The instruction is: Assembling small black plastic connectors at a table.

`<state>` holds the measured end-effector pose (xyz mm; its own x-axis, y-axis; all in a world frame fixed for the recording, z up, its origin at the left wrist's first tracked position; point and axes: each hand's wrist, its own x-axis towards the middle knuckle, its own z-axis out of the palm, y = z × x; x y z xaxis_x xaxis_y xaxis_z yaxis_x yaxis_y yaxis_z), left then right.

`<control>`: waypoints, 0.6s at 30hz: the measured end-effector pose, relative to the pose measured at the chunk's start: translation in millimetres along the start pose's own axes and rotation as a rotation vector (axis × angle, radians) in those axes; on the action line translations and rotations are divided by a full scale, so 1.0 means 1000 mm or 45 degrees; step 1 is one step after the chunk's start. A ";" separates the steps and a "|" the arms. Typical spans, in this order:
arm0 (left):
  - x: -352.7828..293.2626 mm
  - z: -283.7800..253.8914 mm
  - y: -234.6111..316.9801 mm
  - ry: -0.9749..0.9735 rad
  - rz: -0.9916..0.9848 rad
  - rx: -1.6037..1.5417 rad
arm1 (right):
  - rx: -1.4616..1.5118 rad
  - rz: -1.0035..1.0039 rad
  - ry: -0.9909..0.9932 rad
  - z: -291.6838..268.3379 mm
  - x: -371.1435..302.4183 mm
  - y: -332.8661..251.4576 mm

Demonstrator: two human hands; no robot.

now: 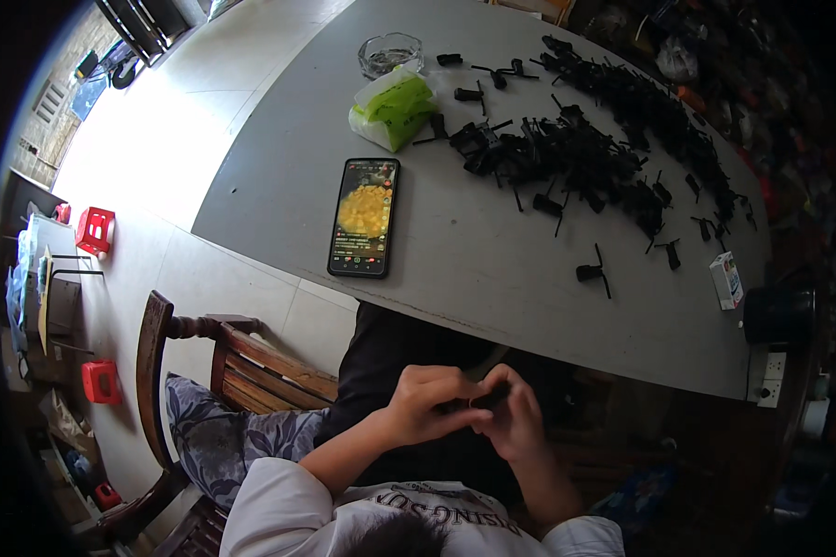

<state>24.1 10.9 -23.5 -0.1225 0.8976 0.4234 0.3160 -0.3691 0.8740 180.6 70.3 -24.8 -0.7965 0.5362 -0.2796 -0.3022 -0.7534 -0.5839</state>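
Above my lap, just off the near table edge, my left hand (427, 401) and my right hand (520, 420) meet with curled fingers. A small black piece (498, 392) shows between the fingers of my right hand, mostly covered. My left fingertips and thumb pinch together beside it; what they grip is hidden. On the grey table (279, 176) lies a large heap of small black plastic parts (567, 158) with thin stick-like arms. A second long pile (678, 130) runs behind it along the far right. One loose black part (591, 273) lies nearer to me.
A phone (364, 218) with a lit screen lies on the table's left side. Behind it are a green-and-white plastic bag (395, 110) and a glass ashtray (390, 56). A small white box (726, 280) stands at the right edge. Left of me is a wooden chair (274, 367).
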 end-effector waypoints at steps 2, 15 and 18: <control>-0.001 0.002 0.002 -0.034 -0.054 0.011 | -0.161 0.086 0.137 -0.007 0.000 0.003; -0.003 -0.013 -0.002 -0.373 -0.174 -0.264 | -0.097 0.459 -0.097 -0.019 -0.010 -0.014; 0.003 -0.019 0.000 -0.643 -0.087 -0.468 | -0.371 0.632 -0.401 -0.022 -0.012 -0.017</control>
<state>5.9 9.3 -17.2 0.3568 0.8920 0.2776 -0.0322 -0.2853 0.9579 206.8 85.2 -28.8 -0.9334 -0.0194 -0.3583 0.2598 -0.7252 -0.6377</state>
